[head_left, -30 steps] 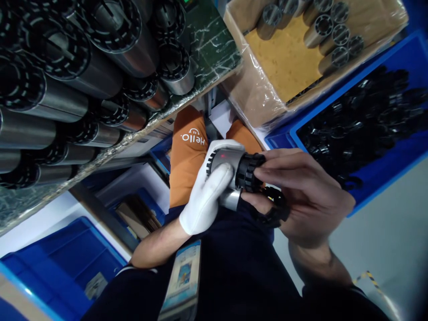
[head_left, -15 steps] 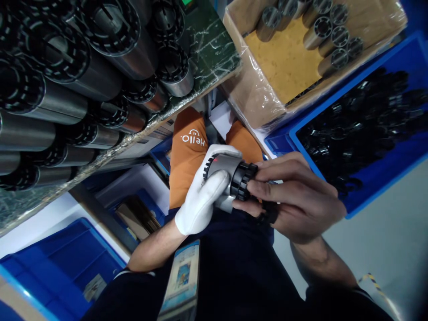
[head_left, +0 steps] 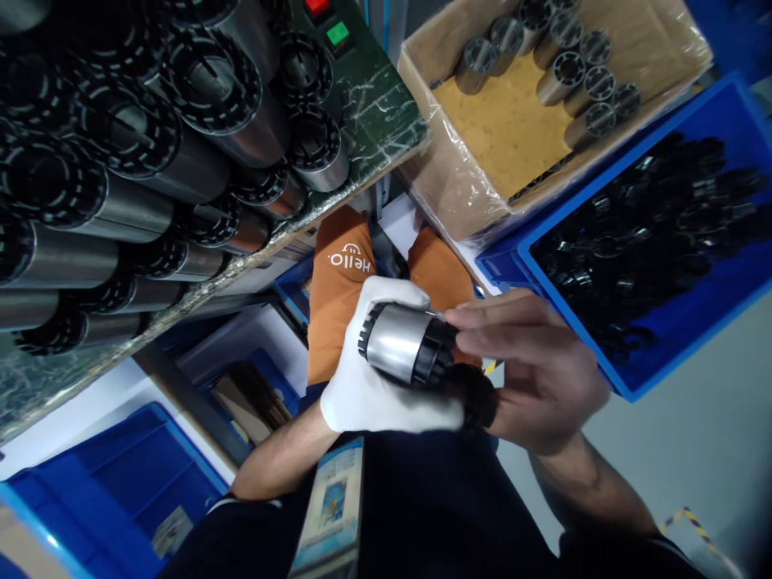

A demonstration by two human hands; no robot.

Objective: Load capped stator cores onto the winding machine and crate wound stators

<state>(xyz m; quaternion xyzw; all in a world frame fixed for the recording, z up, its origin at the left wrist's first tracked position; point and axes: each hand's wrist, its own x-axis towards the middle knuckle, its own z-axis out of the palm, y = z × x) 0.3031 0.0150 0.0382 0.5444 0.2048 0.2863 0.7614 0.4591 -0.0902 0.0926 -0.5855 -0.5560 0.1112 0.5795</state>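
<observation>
- the metal tube (head_left: pixel 395 342) lay between the two hands, above the lap and clear of the bench's (head_left: pixel 383 112) front edge; its long axis ran from the left palm, tipping slightly down, toward the right fingertips.
- the left hand (head_left: pixel 362 394), in a white glove, was wrapped around the tube, gripping it.
- the right hand (head_left: pixel 543 362), bare, was nearer the tube's far end, its fingertips bent onto the black ring (head_left: pixel 433 354) there; the thumb's hold was hard to make out.
- a second ring (head_left: pixel 479 394), dark and blurred, sat by the right hand's lower side; how it was held could not be told.
- the tube was smooth, shiny, round metal; black teeth, plastic by the look, showed at both ends.
- toothed tubes (head_left: pixel 326 169) stood crowded along the bench's front edge, over a dark green, white-veined top.
- past the bench's corner stood a cardboard box (head_left: pixel 455 185) lined with clear film; against its side, a blue bin (head_left: pixel 572 322) held glossy black pieces (head_left: pixel 639 233).
</observation>
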